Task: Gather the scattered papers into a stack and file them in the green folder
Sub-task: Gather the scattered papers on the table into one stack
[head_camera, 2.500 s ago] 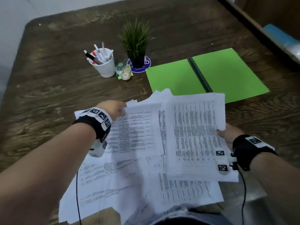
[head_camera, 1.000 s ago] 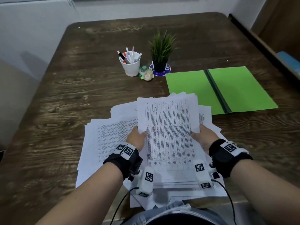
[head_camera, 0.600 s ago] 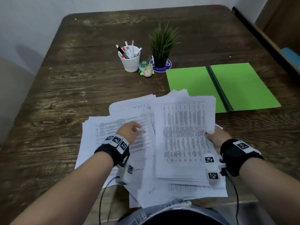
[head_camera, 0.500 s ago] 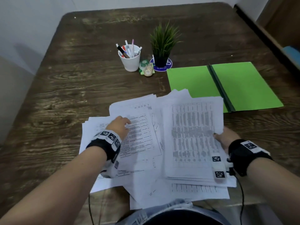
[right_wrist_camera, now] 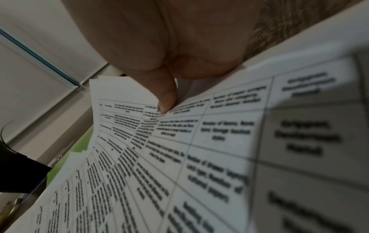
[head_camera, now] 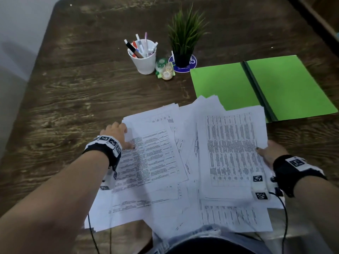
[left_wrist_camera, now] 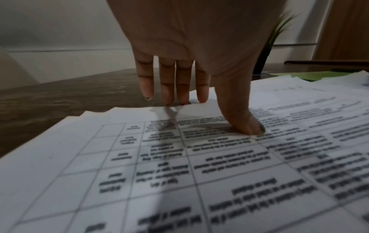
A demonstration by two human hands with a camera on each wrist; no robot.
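The green folder (head_camera: 284,85) lies open at the right of the table, its near left corner under paper. My right hand (head_camera: 266,153) grips a gathered stack of printed sheets (head_camera: 229,153) by its right edge, thumb on top (right_wrist_camera: 165,100), fingers hidden below. Loose sheets (head_camera: 156,204) spread to the left and front, some hanging over the table edge. My left hand (head_camera: 128,137) is at the far left corner of a printed sheet (head_camera: 152,158). Its thumb (left_wrist_camera: 249,126) presses on top while the fingers (left_wrist_camera: 182,82) reach down over the sheet's far edge.
A white cup of pens (head_camera: 145,59), small tape rolls (head_camera: 165,70) and a potted plant (head_camera: 183,39) on a blue coaster stand behind the papers. The dark wooden table (head_camera: 73,92) runs left to a wall. My lap is at the front edge.
My left hand let go of the stack and moved left to the loose sheets. My right hand carried the stack to the right, alone.
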